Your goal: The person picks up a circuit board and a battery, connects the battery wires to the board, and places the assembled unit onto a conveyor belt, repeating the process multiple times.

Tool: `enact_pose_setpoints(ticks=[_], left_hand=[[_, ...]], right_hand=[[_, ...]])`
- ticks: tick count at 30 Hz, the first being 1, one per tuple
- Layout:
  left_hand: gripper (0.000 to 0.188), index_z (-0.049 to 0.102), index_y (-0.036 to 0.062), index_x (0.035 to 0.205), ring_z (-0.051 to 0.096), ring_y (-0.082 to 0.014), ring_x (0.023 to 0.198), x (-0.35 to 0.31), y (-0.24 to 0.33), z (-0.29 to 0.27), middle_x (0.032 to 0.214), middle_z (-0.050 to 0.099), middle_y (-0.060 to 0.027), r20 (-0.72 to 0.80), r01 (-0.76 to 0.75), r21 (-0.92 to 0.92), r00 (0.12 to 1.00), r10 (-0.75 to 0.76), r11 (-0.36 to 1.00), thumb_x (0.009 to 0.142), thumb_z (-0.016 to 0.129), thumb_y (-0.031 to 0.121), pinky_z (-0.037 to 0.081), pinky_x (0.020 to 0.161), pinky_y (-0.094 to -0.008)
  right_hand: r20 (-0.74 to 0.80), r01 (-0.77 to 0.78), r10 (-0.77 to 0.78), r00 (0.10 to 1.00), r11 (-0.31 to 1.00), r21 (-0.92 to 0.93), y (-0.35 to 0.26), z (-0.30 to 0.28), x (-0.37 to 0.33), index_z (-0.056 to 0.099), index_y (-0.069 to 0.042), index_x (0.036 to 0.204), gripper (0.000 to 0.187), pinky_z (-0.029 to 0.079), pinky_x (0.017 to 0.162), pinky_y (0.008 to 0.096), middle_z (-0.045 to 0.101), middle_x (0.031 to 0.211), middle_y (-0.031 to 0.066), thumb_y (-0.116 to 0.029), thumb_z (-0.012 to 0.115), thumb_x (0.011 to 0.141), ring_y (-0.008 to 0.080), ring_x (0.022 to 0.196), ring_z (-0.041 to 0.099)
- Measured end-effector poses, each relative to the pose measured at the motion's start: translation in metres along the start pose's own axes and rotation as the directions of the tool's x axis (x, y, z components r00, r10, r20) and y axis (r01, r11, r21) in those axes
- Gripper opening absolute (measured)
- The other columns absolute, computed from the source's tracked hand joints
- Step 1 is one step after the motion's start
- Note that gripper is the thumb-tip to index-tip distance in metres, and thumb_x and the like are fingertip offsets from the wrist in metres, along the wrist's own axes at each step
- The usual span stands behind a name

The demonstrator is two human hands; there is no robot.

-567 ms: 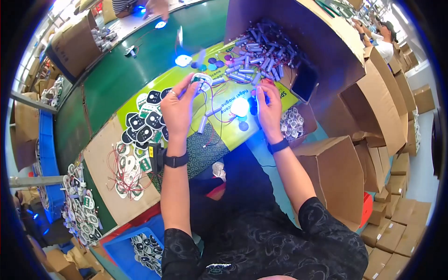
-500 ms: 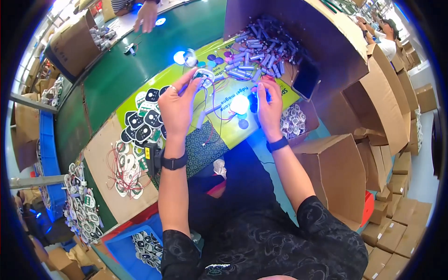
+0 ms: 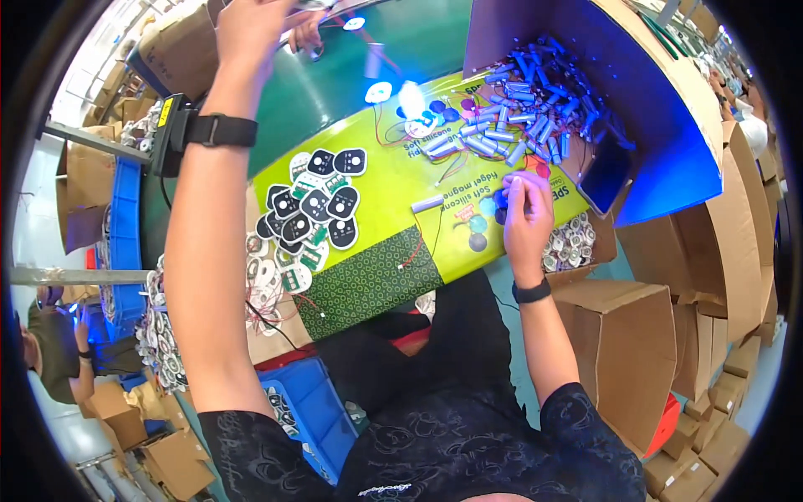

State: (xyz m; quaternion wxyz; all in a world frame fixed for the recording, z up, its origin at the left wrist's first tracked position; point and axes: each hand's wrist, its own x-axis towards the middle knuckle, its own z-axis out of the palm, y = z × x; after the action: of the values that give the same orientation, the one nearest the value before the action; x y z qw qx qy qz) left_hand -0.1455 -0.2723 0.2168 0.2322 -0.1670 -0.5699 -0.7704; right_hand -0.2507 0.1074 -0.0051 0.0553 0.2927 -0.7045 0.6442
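The yellow-green mat (image 3: pixel 381 230) carries black-faced panels (image 3: pixel 315 205), wired cylinders (image 3: pixel 427 203), coloured discs (image 3: pixel 478 223).

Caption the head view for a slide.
Left hand outstretched across the green table, right hand near colored discs.

The scene is bright. Beyond and left of the right hand's fingers (image 3: pixel 518 199), a lit LED module (image 3: pixel 411 99) flares blue-white, swallowing detail; right of them, blue light floods a cardboard box (image 3: pixel 669 177). Farther beyond, a cylindrical cell (image 3: pixel 374 60) blurs. Fisheye distortion bends the rim.
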Motion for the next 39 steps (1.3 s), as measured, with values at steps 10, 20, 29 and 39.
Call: enact_pose_setpoints(ticks=[10, 20, 29, 39], left_hand=[[0.036, 0.061, -0.0055, 0.129, 0.071, -0.0248, 0.098, -0.096, -0.03, -0.144, 0.119, 0.066, -0.0158, -0.871, 0.583, 0.487, 0.376, 0.315, 0.65, 0.093, 0.06, 0.001, 0.064, 0.079, -0.0316], [0.04, 0.075, 0.0045, 0.107, 0.07, -0.0323, 0.094, -0.066, -0.131, -0.032, 0.104, 0.073, -0.0176, -0.518, 0.518, 0.855, 0.855, -0.01, -0.016, 0.089, 0.07, 0.04, 0.054, 0.084, -0.0369], [0.068, 0.068, -0.0079, 0.11, 0.067, -0.0376, 0.101, -0.036, -0.194, 0.06, 0.103, 0.068, -0.0263, -0.407, 0.359, 0.913, 0.829, -0.384, -0.192, 0.071, 0.083, 0.046, 0.054, 0.09, -0.0419], [0.041, 0.057, -0.0031, 0.108, 0.068, -0.0117, 0.079, -0.033, -0.13, 0.076, 0.095, 0.07, -0.0108, -0.589, 0.482, 0.464, 0.795, -0.147, 0.743, 0.088, 0.079, 0.025, 0.054, 0.064, -0.0232]], right_hand=[[0.043, 0.133, -0.13, 0.991, 0.987, -0.094, -0.006, -0.01, 0.005, 0.068, 0.003, 0.094, 0.006, 0.052, 0.075, 0.0309, 0.065, 0.099, 0.011, -0.001, 0.064, 0.091, 0.0228, 0.087, 0.064], [0.076, 0.16, -0.15, 0.986, 0.974, -0.159, -0.008, -0.01, 0.007, 0.068, 0.002, 0.094, 0.006, 0.053, 0.069, 0.0298, 0.065, 0.099, 0.0109, -0.002, 0.065, 0.091, 0.0208, 0.079, 0.064], [0.068, 0.17, -0.162, 0.984, 0.977, -0.132, -0.012, -0.005, 0.005, 0.068, 0.003, 0.093, 0.006, 0.053, 0.064, 0.0271, 0.065, 0.098, 0.0099, -0.003, 0.066, 0.092, 0.017, 0.074, 0.064], [0.077, 0.167, -0.158, 0.984, 0.978, -0.125, -0.013, -0.006, 0.004, 0.068, 0.003, 0.091, 0.007, 0.051, 0.062, 0.0264, 0.065, 0.095, 0.0083, -0.004, 0.066, 0.091, 0.0145, 0.071, 0.061]])
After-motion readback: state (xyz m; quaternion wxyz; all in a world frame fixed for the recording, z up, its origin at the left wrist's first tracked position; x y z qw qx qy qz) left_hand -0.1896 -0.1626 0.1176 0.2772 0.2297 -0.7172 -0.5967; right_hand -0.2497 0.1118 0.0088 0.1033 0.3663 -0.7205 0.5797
